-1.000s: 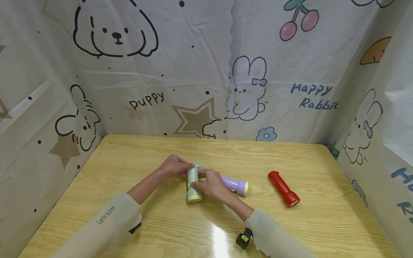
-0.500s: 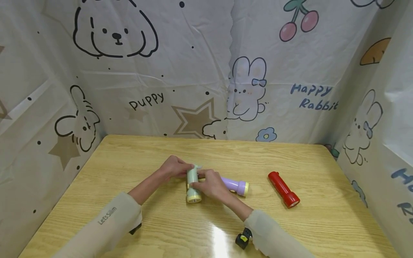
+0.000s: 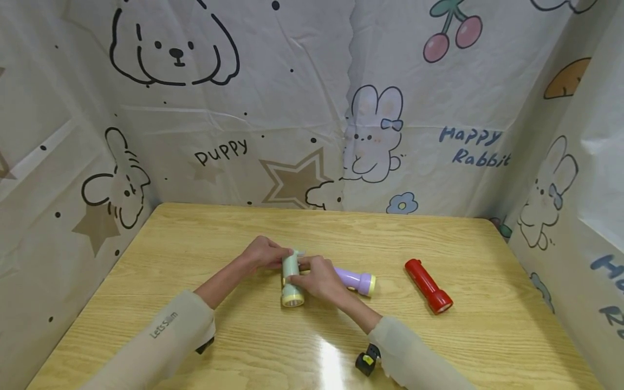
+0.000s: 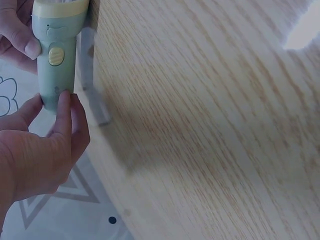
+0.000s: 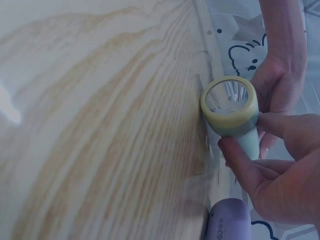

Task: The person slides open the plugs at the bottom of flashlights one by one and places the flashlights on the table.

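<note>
A mint-green flashlight (image 3: 291,266) with a pale yellow rim is held between both hands, its lens end turned toward the person. My left hand (image 3: 263,253) pinches the tail end between thumb and fingers, as the left wrist view shows on the lower body (image 4: 56,80). Around the body, close to the head, my right hand (image 3: 322,279) holds it with thumb and fingers. The yellow switch (image 4: 56,56) shows in the left wrist view, with no finger on it. In the right wrist view the clear lens (image 5: 227,98) faces the camera.
Just right of the right hand lies a purple flashlight (image 3: 355,280) with a yellow rim, partly hidden by that hand. Farther right a red flashlight (image 3: 428,286) lies slanted on the wooden table (image 3: 234,336). A printed cloth (image 3: 273,119) hangs behind and at both sides.
The green flashlight has tipped very slightly, and a bit more of its lens shows. Both hands keep nearly the same place and hold; the other flashlights have not moved.
</note>
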`<state>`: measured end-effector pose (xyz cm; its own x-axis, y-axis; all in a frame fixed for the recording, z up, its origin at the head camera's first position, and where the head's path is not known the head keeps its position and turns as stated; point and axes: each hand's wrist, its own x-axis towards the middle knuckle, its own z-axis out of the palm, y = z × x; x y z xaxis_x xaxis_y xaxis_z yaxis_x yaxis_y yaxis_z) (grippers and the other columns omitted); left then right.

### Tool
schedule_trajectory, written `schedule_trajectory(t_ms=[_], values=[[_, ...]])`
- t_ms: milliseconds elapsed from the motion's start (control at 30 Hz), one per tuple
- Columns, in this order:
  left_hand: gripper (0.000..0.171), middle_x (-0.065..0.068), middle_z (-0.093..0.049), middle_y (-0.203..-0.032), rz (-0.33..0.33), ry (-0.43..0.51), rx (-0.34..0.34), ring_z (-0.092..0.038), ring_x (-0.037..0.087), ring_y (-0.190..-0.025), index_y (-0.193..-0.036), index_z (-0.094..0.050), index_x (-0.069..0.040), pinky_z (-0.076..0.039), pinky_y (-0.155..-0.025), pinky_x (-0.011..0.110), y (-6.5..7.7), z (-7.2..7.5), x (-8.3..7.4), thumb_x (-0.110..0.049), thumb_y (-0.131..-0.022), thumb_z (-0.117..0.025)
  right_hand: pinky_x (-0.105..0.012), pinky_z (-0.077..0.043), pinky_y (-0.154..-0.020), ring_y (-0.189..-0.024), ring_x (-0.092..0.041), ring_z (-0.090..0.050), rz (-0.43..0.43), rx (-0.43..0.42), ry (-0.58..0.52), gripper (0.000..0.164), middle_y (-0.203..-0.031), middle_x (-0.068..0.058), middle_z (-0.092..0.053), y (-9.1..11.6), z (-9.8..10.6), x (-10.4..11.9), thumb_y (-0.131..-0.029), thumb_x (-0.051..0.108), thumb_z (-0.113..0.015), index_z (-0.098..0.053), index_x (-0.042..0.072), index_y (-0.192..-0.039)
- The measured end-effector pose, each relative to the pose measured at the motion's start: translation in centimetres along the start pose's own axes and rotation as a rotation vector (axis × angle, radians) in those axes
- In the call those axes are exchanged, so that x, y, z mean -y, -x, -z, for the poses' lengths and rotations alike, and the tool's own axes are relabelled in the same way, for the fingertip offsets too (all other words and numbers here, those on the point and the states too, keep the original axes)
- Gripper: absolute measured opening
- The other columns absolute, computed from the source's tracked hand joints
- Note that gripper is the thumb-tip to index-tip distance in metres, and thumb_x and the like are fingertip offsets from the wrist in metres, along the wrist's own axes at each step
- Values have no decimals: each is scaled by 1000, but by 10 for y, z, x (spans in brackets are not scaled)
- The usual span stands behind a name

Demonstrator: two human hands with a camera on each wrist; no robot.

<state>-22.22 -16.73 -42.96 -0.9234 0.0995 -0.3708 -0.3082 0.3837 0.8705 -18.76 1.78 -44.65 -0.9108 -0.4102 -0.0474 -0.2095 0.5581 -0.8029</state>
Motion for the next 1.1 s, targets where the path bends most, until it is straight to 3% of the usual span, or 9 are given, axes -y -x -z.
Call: schedule_trajectory(t_ms=[433,833,1100], values=[[26,15,-70,-100,0,-54,-18,-70,15,-78,-103,-72,10,-58,-76,30,-2,-2,5,-15,-95,-71,-29,-55,-73,-94,-17,-67,-11,18,-1,42,-109,-10,-73,0,-1,-1,-90,26,-77,-69,9,-127],[26,15,-69,-99,15,-55,-19,-69,16,-79,-101,-73,10,-58,-77,30,-2,-2,4,-15,-95,-70,-30,-55,-75,-98,-18,-67,-12,19,3,41,-109,-8,-73,-1,-2,-2,-91,26,-77,-68,12,-129],[26,17,-70,-100,18,-42,-16,-70,18,-82,-103,-71,12,-58,-79,32,0,-2,4,-13,-95,-70,-27,-54,-68,-89,-14,-68,-18,20,-4,42,-106,-8,-74,-2,-3,-2,-89,26,-78,-69,11,-128]])
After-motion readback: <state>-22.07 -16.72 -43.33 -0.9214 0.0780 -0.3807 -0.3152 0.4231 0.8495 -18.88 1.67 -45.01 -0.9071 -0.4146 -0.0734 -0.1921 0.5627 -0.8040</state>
